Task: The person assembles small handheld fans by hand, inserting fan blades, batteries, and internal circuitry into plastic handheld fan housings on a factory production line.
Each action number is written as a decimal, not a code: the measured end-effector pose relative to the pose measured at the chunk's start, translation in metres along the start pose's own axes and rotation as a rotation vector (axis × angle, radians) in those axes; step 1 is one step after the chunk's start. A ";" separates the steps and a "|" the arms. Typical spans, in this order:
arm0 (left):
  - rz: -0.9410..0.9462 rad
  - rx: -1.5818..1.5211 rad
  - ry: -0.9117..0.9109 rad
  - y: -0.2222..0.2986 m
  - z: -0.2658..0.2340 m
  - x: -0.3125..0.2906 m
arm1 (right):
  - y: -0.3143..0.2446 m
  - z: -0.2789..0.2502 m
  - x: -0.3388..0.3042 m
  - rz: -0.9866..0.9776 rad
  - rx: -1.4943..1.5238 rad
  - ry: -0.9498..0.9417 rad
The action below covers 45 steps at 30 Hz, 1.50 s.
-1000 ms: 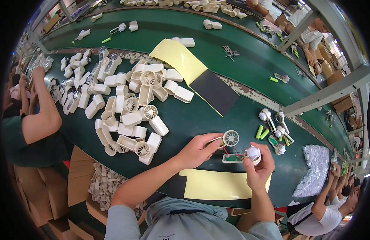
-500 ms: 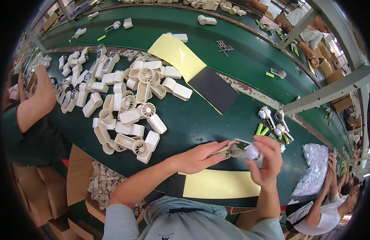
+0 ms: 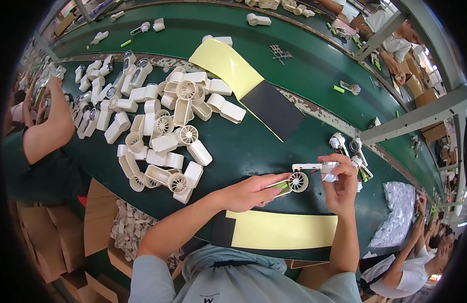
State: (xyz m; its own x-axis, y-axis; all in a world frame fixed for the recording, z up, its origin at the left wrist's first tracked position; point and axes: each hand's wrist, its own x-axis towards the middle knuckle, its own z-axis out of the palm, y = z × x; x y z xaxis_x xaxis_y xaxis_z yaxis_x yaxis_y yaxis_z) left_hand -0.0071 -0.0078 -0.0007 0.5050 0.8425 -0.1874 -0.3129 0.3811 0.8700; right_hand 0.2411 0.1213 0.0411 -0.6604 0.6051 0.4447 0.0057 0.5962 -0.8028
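Pale housings (image 3: 165,145) are crowding the tabletop (image 3: 243,151) to my left. My left fingers (image 3: 266,179) are clamping a cream, spoke-ended casing (image 3: 297,182); my right fingers (image 3: 346,171), a white-armed, silvery module (image 3: 327,171).

A pale metal frame (image 3: 415,118) stands along a green belt (image 3: 314,70).

Free passage lies over the desk (image 3: 243,146) between the heaped white housings (image 3: 166,143), left, and small assemblies (image 3: 356,146), right. A yellow-and-black sheet (image 3: 248,90) bounds the far side; the left hand (image 3: 251,193) and right hand (image 3: 340,184) obstruct the near side.
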 end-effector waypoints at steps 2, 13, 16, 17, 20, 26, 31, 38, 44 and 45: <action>-0.022 -0.061 -0.004 0.005 0.000 0.001 | 0.000 -0.001 -0.001 0.001 0.053 0.017; 0.018 -0.002 0.212 -0.004 -0.009 0.006 | -0.034 0.043 0.017 -0.005 -0.796 0.051; 0.102 0.202 0.271 -0.003 -0.002 0.014 | -0.063 0.084 -0.028 -0.027 -0.397 -0.181; 0.039 0.179 0.277 -0.001 -0.001 0.014 | -0.073 0.106 -0.040 0.038 -0.346 -0.256; 0.105 0.170 0.344 -0.010 0.001 0.016 | -0.080 0.158 -0.050 0.123 -0.357 -0.372; 0.287 0.302 0.401 -0.015 0.003 0.014 | -0.084 0.169 -0.049 0.191 -0.351 -0.380; 0.164 0.199 0.357 -0.011 0.001 0.015 | -0.071 0.166 -0.061 0.065 -0.345 -0.364; 0.170 0.257 0.389 -0.014 0.003 0.013 | -0.067 0.156 -0.071 -0.032 -0.180 -0.264; 0.177 0.250 0.384 -0.014 0.002 0.014 | -0.064 0.145 -0.071 -0.039 -0.146 -0.314; 0.195 0.273 0.389 -0.015 0.003 0.014 | -0.063 0.144 -0.074 -0.040 -0.143 -0.317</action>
State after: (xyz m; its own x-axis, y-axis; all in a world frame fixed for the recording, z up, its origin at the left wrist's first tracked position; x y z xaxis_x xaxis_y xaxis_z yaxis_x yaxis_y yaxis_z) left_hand 0.0070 -0.0027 -0.0156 0.1054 0.9871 -0.1203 -0.1235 0.1330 0.9834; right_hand 0.1816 -0.0369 0.0017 -0.8625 0.3988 0.3115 0.0648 0.6976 -0.7135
